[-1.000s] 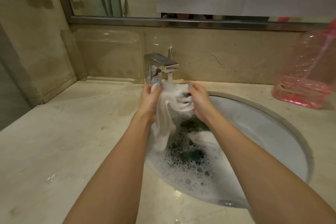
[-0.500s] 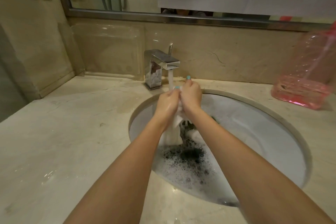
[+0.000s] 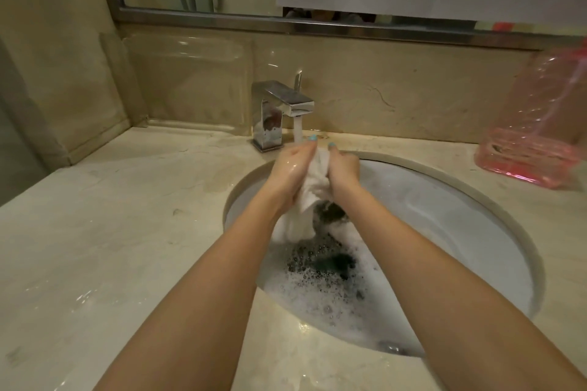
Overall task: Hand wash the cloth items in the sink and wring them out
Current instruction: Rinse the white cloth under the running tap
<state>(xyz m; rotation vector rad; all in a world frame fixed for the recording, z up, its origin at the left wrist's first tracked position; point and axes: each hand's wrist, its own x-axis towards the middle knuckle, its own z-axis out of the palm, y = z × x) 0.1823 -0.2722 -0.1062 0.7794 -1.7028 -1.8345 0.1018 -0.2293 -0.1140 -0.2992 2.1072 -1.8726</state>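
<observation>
Tap [image 3: 283,104] runs, pink jug [image 3: 536,127] R on desk [image 3: 127,232]. L hand [image 3: 290,170] flattish vs white cloth [image 3: 313,182], R hand [image 3: 344,168] curled round it, over sink [image 3: 460,216].

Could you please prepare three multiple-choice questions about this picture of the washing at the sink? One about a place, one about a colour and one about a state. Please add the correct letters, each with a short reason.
1. Where does the pink container stand?
A. On the counter, to the right of the sink
B. Inside the sink
C. On the floor

2. What colour is the cloth between the left hand and the right hand?
A. Red
B. White
C. Yellow

3. In what state is the faucet?
A. Shut off
B. Running
C. Wrapped in a towel

Answers:
1 A: it stands on the counter beyond the sink's right edge.
2 B: the bunched cloth between the hands is white.
3 B: a stream of water falls from the spout toward the hands.
</observation>
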